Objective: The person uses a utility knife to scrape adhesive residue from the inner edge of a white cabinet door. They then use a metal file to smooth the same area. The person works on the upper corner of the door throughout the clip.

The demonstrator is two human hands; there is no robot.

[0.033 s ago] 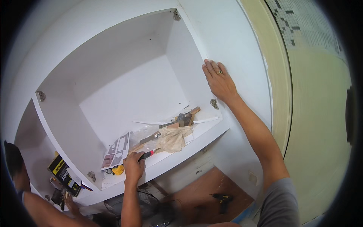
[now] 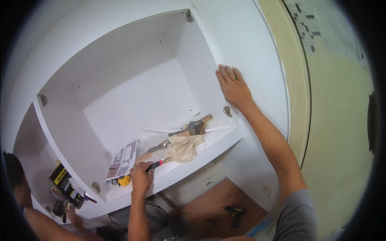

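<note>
My left hand point(image 2: 142, 177) is closed around a screwdriver-like tool point(image 2: 154, 165) with a black and red handle, at the front of the white cabinet's bottom shelf; its tip is hard to make out. My right hand point(image 2: 235, 88) lies flat, fingers stretched, on the cabinet's right front edge and the white panel beside it; it holds nothing. Close to my left hand are a yellow tape measure point(image 2: 125, 180) and a printed sheet point(image 2: 122, 161). Further right, a crumpled beige cloth point(image 2: 183, 148) lies by clear plastic and wooden-handled tools point(image 2: 197, 126).
Metal hinges point(image 2: 227, 111) sit along the cabinet's edges. At the lower left, a co-worker's hand point(image 2: 72, 215) is beside a black and yellow can point(image 2: 66, 185). Below are a fan point(image 2: 138, 213) and a cordless drill point(image 2: 236, 215) on a brown board point(image 2: 201, 201).
</note>
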